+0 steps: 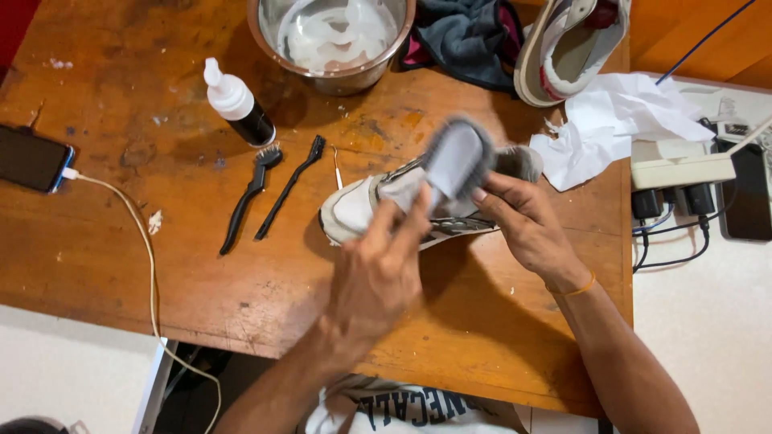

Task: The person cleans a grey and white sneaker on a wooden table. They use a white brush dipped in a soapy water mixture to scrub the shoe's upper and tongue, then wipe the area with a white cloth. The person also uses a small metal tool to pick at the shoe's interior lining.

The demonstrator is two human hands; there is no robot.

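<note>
We are in the middle of scrubbing a shoe: our left hand (378,269) is clenched around the handle of a broad grey brush (457,161), whose head sits on top of the white and grey sneaker (358,210), blurred as if in mid-stroke. Our right hand (523,223) grasps the sneaker at its heel end, fingers wrapped over the side to hold it steady. The sneaker lies on its sole near the middle of the wooden table (121,265), toe pointing toward the left edge, heel toward the right edge.

Just to the left of the toe lie two slim black detail brushes (249,197), side by side and slanted, with a thin metal pick (338,169) between them and the sneaker. A small bottle (237,104) with a white cap lies tilted beyond them. At the far edge stands a steel bowl (265,32) holding sudsy water, with a dark cloth (470,36) beside it and the second sneaker (567,44) tipped on its side toward the far right corner. Crumpled white paper (611,124) rests at the right edge, next to a power strip (683,165) that sits off the table. A phone (30,157) on a white cable (149,265) lies at the left edge.

We judge the brushing of the upper to be under way, not finished; the next stroke calls for a firm hold at the heel so the sneaker does not slide toward the detail brushes, and for even pressure across the fabric
</note>
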